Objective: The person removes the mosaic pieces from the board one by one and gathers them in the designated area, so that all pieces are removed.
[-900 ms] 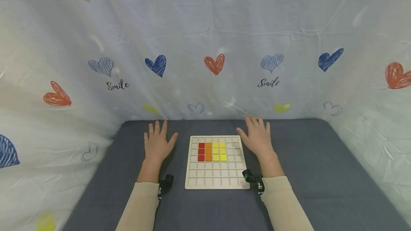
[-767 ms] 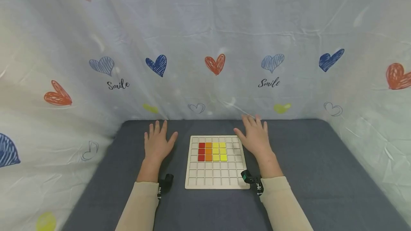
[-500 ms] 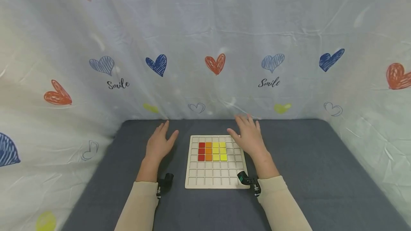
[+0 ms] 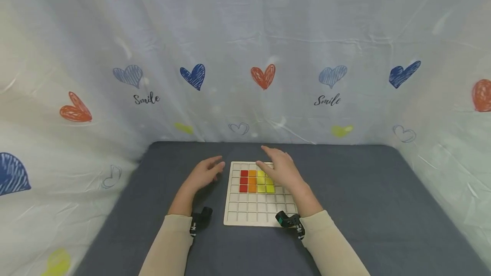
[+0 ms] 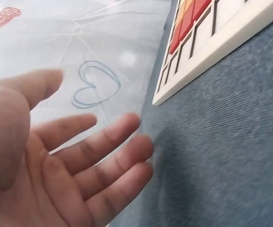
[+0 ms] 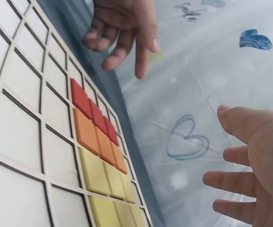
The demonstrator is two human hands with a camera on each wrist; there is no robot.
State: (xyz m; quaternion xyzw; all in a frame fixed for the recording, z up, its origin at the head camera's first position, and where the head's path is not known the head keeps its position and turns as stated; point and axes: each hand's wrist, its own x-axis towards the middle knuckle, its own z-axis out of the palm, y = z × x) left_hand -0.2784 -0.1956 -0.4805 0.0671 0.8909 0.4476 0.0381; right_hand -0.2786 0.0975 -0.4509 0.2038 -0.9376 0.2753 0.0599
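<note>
A pale square grid board [image 4: 247, 217] lies on the dark cloth, seen in all three views. Set in its cells are three red tiles [image 4: 244, 181], three orange tiles [image 4: 252, 181] and two columns of yellow tiles [image 4: 261, 182]. My left hand [image 4: 202, 174] is in the air left of the board, fingers loosely bent and holding nothing. Over the board's upper right part is my right hand [image 4: 283, 169], its thumb apart from the fingers and nothing in it; it hides some cells and part of the yellow tiles. The right wrist view shows both hands above the board's level.
A dark grey cloth [image 4: 364, 208] covers the table around the board. Behind it and at the sides hangs a white curtain [image 4: 230, 33] printed with hearts. Each wrist wears a small black camera, the right camera [image 4: 287, 219] overlapping the board's lower right corner in the head view.
Both hands have moved inward toward the board, the right one now over its upper right part. The left hand has turned and its spread fingers have bent. The tiles stay in place.
</note>
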